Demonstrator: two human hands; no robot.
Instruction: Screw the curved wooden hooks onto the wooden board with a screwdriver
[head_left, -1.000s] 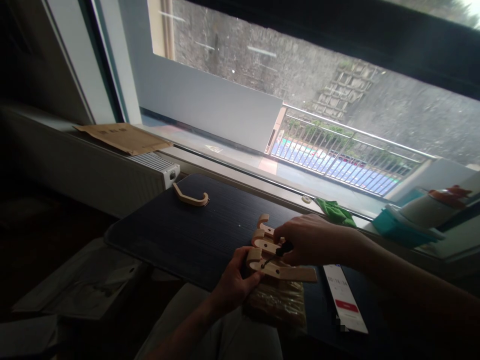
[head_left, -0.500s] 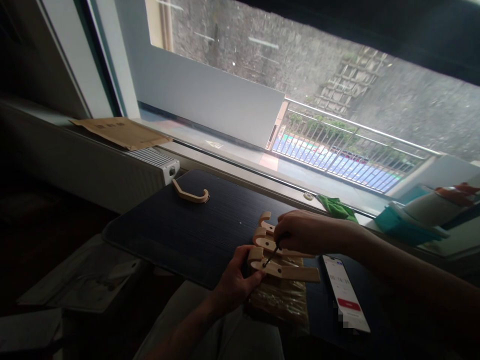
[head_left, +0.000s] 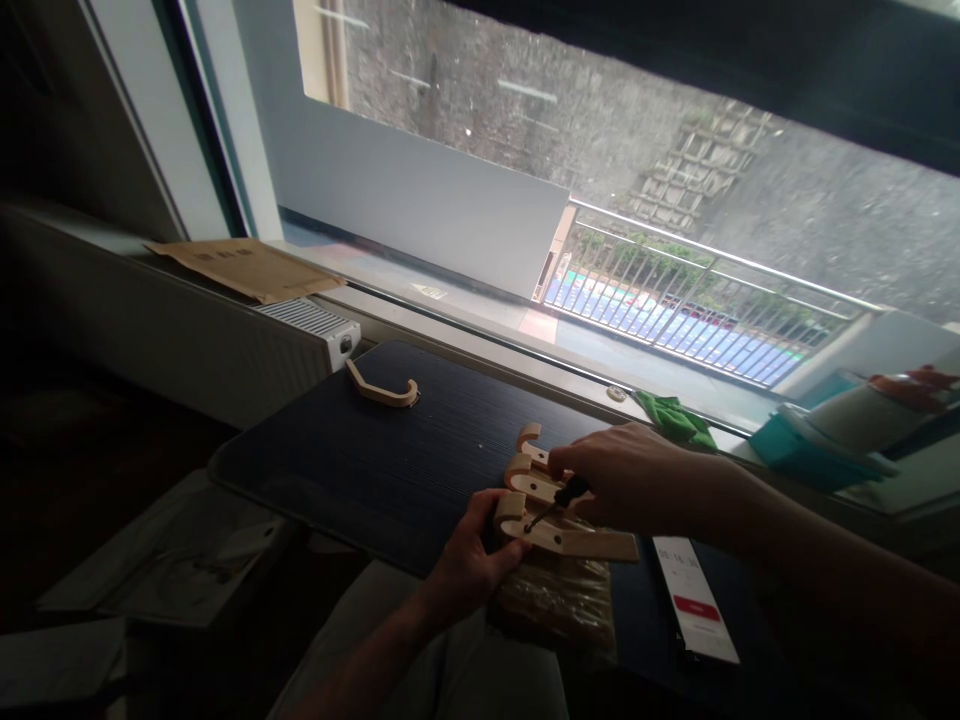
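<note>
My right hand [head_left: 611, 475] grips a screwdriver [head_left: 571, 490] by its dark handle. Its thin shaft slants down to a hole near the curled end of the nearest wooden hook [head_left: 596, 546]. Fingers and thumb of my left hand [head_left: 480, 550] are closed around that curled end. Two more wooden hooks lie in a row behind it, a middle hook [head_left: 519, 472] and a far hook [head_left: 529, 437], partly covered by my right hand. Below the hooks sits a brownish block wrapped in clear plastic [head_left: 559, 605]. A separate wooden hook [head_left: 382, 394] lies at the table's far left.
The dark table [head_left: 315, 460] stands against the window sill. A phone [head_left: 697, 605] showing a timer lies to the right. A green cloth [head_left: 675, 418] and a teal container [head_left: 802, 450] rest along the sill. A brown envelope [head_left: 247, 268] lies on the radiator [head_left: 300, 350].
My right hand has shifted slightly down and right, tilting the screwdriver lower and showing more of its handle. The tip stays at the same hole. My left hand has barely moved.
</note>
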